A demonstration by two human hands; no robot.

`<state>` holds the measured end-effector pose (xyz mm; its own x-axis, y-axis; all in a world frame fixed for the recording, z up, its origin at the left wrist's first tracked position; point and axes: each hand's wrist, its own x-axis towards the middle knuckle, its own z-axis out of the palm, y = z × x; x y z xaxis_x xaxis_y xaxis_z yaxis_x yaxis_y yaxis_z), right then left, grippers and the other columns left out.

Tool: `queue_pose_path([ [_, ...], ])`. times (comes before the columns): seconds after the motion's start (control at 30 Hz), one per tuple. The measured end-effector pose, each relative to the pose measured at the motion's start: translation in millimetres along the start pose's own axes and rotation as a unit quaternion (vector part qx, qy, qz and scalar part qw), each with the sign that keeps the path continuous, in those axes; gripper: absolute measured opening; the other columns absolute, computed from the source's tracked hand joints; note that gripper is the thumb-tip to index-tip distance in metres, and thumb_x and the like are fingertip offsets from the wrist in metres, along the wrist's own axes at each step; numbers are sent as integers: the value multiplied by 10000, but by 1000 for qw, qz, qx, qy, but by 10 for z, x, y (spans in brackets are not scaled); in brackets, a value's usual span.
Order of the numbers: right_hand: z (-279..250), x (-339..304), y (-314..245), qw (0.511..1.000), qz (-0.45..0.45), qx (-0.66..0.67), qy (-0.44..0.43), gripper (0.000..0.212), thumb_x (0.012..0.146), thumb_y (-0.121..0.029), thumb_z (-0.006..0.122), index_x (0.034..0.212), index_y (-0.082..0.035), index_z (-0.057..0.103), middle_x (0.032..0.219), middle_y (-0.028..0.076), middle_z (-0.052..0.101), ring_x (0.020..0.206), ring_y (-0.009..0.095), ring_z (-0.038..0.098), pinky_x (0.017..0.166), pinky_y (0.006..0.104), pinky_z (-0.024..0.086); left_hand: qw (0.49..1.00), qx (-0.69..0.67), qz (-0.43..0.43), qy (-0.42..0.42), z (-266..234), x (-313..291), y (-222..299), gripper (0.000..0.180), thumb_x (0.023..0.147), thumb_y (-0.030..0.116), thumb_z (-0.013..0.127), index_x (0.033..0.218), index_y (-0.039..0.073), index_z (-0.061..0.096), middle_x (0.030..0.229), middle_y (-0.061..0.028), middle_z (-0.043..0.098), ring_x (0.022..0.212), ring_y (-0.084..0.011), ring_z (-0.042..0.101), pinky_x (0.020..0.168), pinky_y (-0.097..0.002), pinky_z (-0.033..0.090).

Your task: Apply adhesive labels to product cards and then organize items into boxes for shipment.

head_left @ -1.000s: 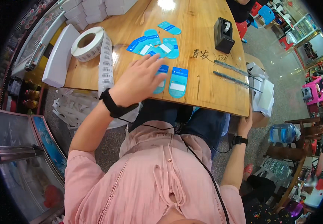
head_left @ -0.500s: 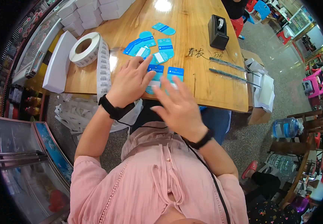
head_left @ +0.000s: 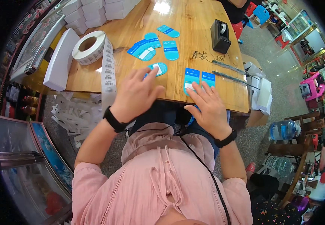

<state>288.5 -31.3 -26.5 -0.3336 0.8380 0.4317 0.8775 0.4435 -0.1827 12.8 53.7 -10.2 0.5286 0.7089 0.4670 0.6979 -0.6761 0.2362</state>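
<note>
My left hand point(head_left: 136, 90) is open at the table's near edge, fingertips touching a teal round-ended card point(head_left: 161, 68) with a white label on it. Further right, my right hand point(head_left: 209, 108) lies with spread fingers over the lower parts of two blue-and-teal cards side by side, a left one point(head_left: 191, 75) and a right one point(head_left: 208, 78). Beyond the hands lie an overlapping fan of similar cards point(head_left: 140, 47), one single card point(head_left: 170, 50) and another near the back point(head_left: 168, 30). To the left stands a roll of barcode labels point(head_left: 89, 48), its strip point(head_left: 109, 71) hanging over the edge.
White boxes point(head_left: 115, 8) are stacked at the back left, with a long white box point(head_left: 61, 60) at the left edge. A black tape dispenser point(head_left: 220, 37) and two dark thin rods point(head_left: 230, 75) lie right. An open carton point(head_left: 260, 90) stands beside the table.
My right hand has moved right, and the two cards near it now lie further right. My left hand has shifted slightly right and down, leaving the labelled card apart from the other cards.
</note>
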Motion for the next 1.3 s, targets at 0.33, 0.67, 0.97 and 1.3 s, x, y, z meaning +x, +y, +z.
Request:
queue_pose_path([
  [0.33, -7, -154, 65, 996, 38, 52, 67, 445, 952, -307, 779, 1358, -136, 717, 1437, 104, 672, 1382, 389, 576, 1177, 532, 421, 995, -51, 82, -28, 140, -35, 76, 376, 981, 311, 711, 1255, 58, 671, 1305, -123, 651, 1291, -368, 591, 1103, -548, 418],
  [0.67, 25, -83, 10, 999, 19, 23, 45, 437, 947, -339, 781, 1335, -143, 728, 1417, 92, 688, 1368, 374, 589, 1172, 537, 422, 990, -134, 26, -24, 199, 45, 251, 188, 958, 134, 711, 1145, 114, 712, 1264, -78, 685, 1296, -315, 619, 1167, -590, 384],
  [0.97, -16, -144, 54, 996, 61, 15, 65, 494, 984, -350, 742, 1377, -55, 689, 1430, 158, 668, 1372, 387, 581, 1173, 530, 415, 992, -118, 45, -30, 237, 77, 109, 247, 984, 88, 648, 1213, 158, 710, 1323, -51, 682, 1355, -286, 596, 1212, -607, 331],
  [1.3, 42, -106, 9, 996, 72, 1, 56, 479, 987, -329, 743, 1386, -70, 686, 1430, 163, 666, 1387, 386, 566, 1180, 529, 403, 992, -118, 46, -26, 202, 28, 77, 251, 983, 84, 647, 1217, 145, 714, 1301, -56, 689, 1352, -290, 596, 1203, -606, 341],
])
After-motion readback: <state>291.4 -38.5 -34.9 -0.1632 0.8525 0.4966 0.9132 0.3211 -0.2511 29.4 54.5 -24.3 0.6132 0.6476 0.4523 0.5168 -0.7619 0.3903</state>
